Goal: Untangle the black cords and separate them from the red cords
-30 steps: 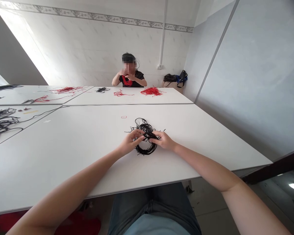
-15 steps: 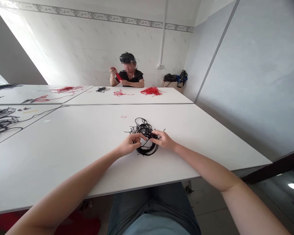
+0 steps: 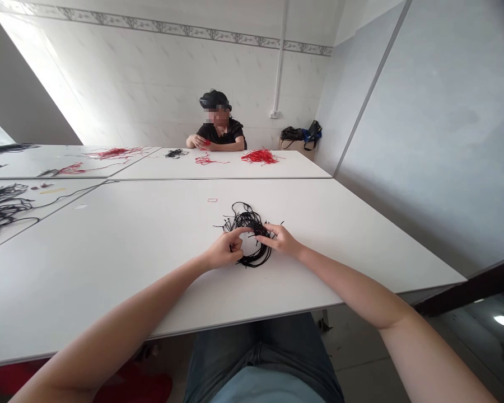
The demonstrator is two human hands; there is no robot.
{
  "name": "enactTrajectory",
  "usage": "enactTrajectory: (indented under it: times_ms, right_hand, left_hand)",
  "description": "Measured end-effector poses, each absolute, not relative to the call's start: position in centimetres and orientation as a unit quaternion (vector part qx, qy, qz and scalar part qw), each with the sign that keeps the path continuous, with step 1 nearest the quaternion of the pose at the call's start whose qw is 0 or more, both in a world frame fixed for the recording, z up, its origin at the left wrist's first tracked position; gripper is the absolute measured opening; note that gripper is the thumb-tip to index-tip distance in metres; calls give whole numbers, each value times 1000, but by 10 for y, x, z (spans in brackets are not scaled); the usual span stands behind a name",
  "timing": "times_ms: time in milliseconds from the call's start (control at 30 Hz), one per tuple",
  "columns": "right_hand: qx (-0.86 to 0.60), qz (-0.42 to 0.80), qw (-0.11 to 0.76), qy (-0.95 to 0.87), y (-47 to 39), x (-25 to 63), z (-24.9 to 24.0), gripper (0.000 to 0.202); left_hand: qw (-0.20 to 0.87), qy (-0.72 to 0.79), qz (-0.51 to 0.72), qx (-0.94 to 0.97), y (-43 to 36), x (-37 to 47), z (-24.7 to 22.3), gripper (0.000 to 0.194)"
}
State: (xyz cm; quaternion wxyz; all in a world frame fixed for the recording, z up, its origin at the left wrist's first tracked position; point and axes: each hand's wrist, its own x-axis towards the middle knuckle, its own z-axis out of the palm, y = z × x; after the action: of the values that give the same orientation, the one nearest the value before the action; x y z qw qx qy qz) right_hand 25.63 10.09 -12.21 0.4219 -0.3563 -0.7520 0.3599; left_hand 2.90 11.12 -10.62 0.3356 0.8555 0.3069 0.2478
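Observation:
A loose coil of thin black cords (image 3: 256, 260) lies on the white table (image 3: 163, 218) in front of me, its tangled ends spread at the top. At its left side is my left hand (image 3: 227, 248), index finger stretched over the coil's opening and the other fingers curled; what they hold, if anything, is hidden. My right hand (image 3: 279, 238) pinches the cords at the right side of the ring between thumb and fingers.
A small red outline mark (image 3: 212, 200) is beyond the coil. Black cords (image 3: 4, 212) lie at the left. Across the table a person (image 3: 220, 131) handles something red, near red cord piles (image 3: 260, 157) and a small black bundle (image 3: 176, 153).
My left index finger has straightened further over the coil, and the cord crossing the opening has gone from there. The person opposite has lowered their raised hand with the red material.

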Motion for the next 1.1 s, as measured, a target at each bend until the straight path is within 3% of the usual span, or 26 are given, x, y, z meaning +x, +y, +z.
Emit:
enactTrajectory:
  times_ms: [100, 233, 400, 533, 767, 1100]
  right_hand:
    - [-369, 334, 418, -760, 103, 254, -124, 32]
    - [-365, 301, 412, -779, 103, 253, -124, 35]
    - [-340, 265, 388, -815, 104, 252, -123, 33]
    - [-333, 230, 368, -837, 108, 251, -128, 35]
    - [-331, 201, 341, -857, 111, 251, -136, 37]
    - [-348, 204, 335, -851, 110, 249, -136, 37]
  left_hand:
    - [308, 304, 251, 866, 112, 29, -106, 55]
    - [217, 360, 311, 852, 112, 31, -102, 21]
    - [172, 399, 389, 812, 112, 35, -101, 26]
    - [206, 397, 338, 828, 112, 37, -103, 43]
    - [284, 383, 312, 822, 116, 38, -106, 25]
    - [275, 399, 356, 799, 121, 44, -112, 29]
